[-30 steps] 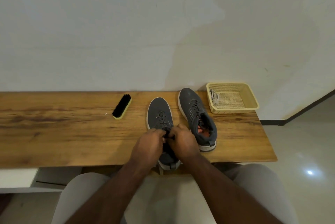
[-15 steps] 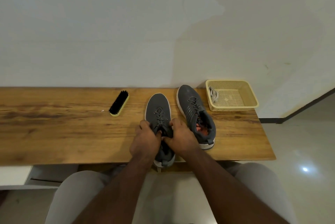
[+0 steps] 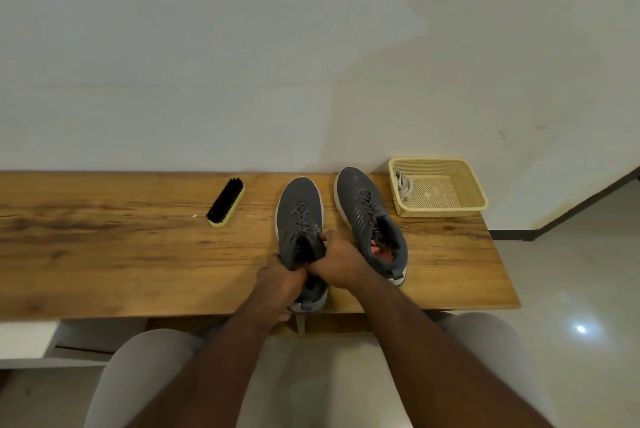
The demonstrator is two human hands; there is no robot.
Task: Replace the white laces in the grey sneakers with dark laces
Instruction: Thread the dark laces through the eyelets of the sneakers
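Two hands on the near sneaker (image 3: 300, 219), both at its collar. Left hand (image 3: 281, 280) has its fingers curled round the left rim of the opening, by the heel end. Right hand (image 3: 338, 263) has its fingers curled over the right rim, thumb tip up near the tongue; whether it also pinches a lace end I cannot tell.

Near sneaker sits flat on the counter (image 3: 104, 254), long axis running away from the person, toe toward the wall, heel at the counter's near edge. Dark laces (image 3: 302, 216) are threaded through its eyelets.

Second sneaker (image 3: 369, 219) lies just to the right, apart from the first, toe also toward the wall but angled slightly left, heel toward the near right. It has dark laces too, and an orange insole shows inside.

Yellow basket (image 3: 478, 200) is at the far right corner of the counter, with white laces (image 3: 404, 186) bunched in its left end. Black brush (image 3: 225, 202) lies left of the sneakers, bristles up, angled diagonally.
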